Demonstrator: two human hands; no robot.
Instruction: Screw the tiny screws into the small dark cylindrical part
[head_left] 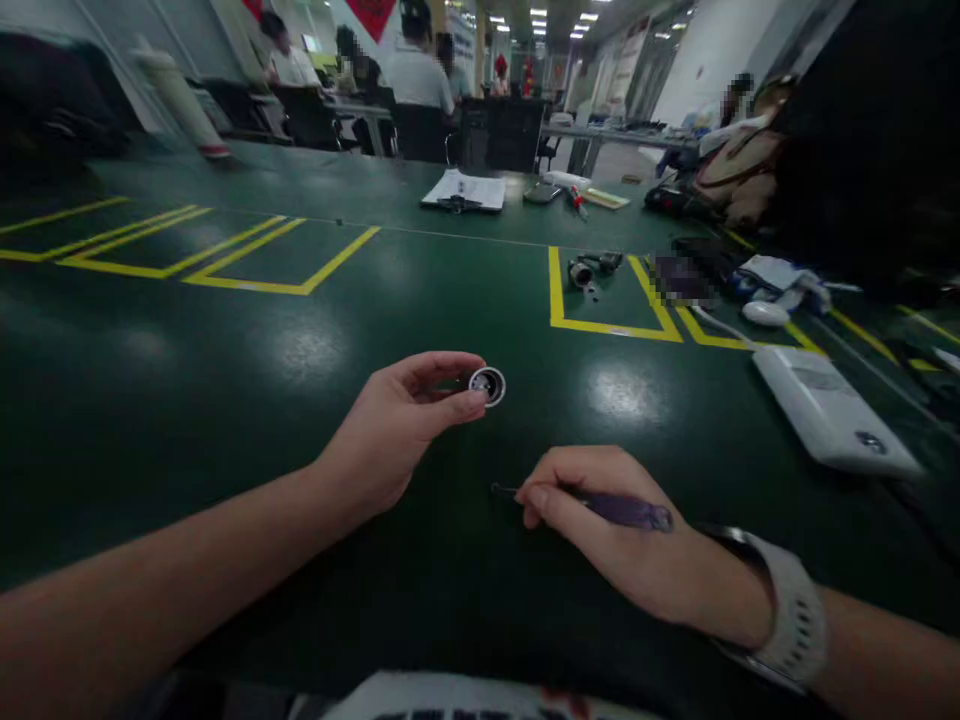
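Note:
Between the thumb and fingers of my left hand [397, 425] is a small round metal part [499, 388], its hollow end turned toward me. Dark inner detail shows inside its silver rim, too small to make out. My right hand [592, 515] grips a hook tool [630, 511] like a pen, its purple handle lying back over the hand. The thin bent tip points left, below the metal part and apart from it. Both hands are just above the green table [247, 400].
Yellow tape boxes mark the table; one holds dark metal parts [581, 273]. To the right lie a white device [832, 410] and a white mouse [765, 313]. Farther back are a clipboard [465, 190], red-handled tool [577, 201] and a pale bottle [180, 100]. People sit beyond.

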